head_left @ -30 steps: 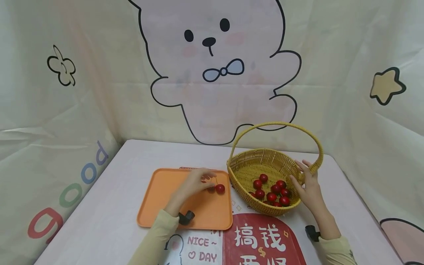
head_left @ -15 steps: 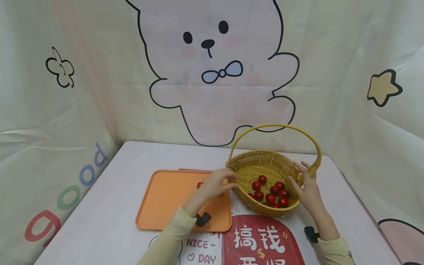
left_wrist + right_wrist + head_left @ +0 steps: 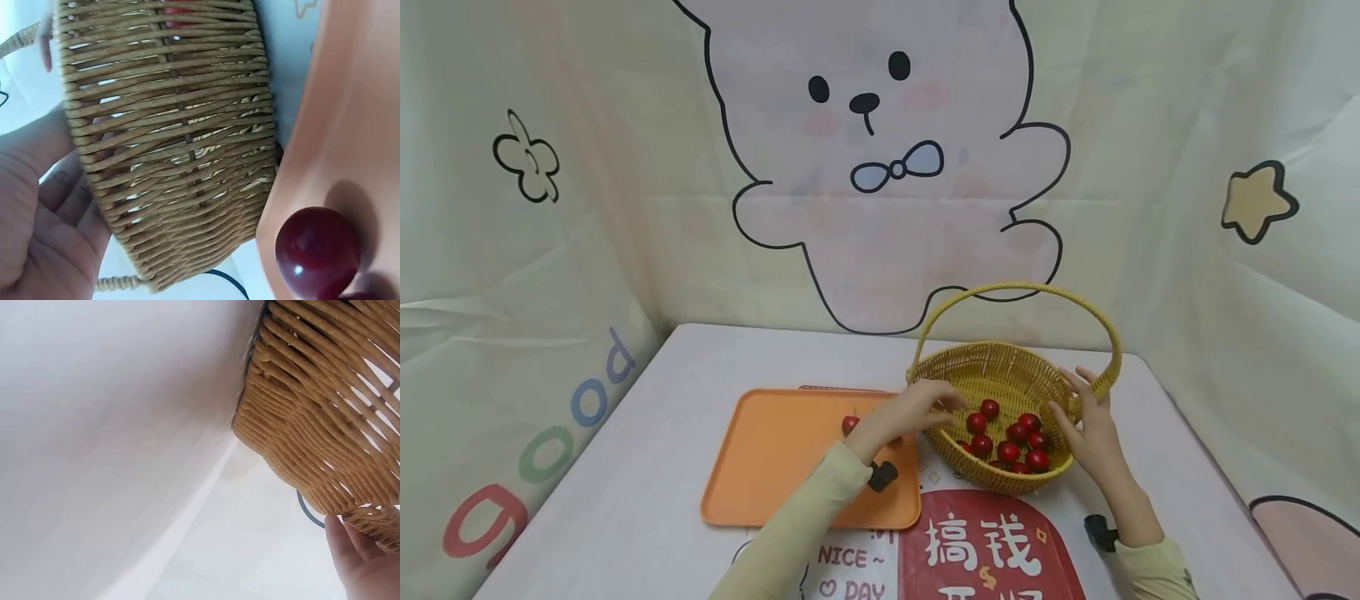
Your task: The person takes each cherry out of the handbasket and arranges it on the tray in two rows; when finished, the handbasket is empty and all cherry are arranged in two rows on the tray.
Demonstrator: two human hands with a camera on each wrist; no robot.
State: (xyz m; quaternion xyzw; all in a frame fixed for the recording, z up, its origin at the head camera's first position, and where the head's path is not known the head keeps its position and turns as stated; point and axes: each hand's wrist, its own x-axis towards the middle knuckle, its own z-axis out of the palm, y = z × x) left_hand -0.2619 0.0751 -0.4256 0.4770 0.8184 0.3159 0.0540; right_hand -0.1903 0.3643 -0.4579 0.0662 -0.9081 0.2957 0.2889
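- Two bare hands met at a yellow woven wicker basket with a tall arched handle (image 3: 992, 379), which stood on the white table (image 3: 700, 358) just right of a flat orange plastic tray (image 3: 775, 454).
- Left hand (image 3: 917, 407) reached from over the tray's right edge across the basket's near-left rim – fingers extended together and only slightly bent, holding nothing that the head view showed.
- Right hand (image 3: 1090, 429) rested against the basket's right side, where the handle joins the rim; its fingers lay fairly straight and a little spread along the weave, and in the right wrist view the fingertips (image 3: 350, 547) touched the basket's underside.
- Roughly nine small glossy red cherries (image 3: 1011, 437) lay in a cluster in the bottom of the basket, close below the left hand's fingertips but apart from them.
- One more red cherry (image 3: 849, 424) sat on the tray near its right edge, beside the left wrist – the left wrist view showed it against the tray's raised lip (image 3: 317, 250), with part of a second cherry at the frame's bottom edge.
- Behind the table hung a pale cloth printed with a cartoon bear in a blue bow tie (image 3: 887, 167).
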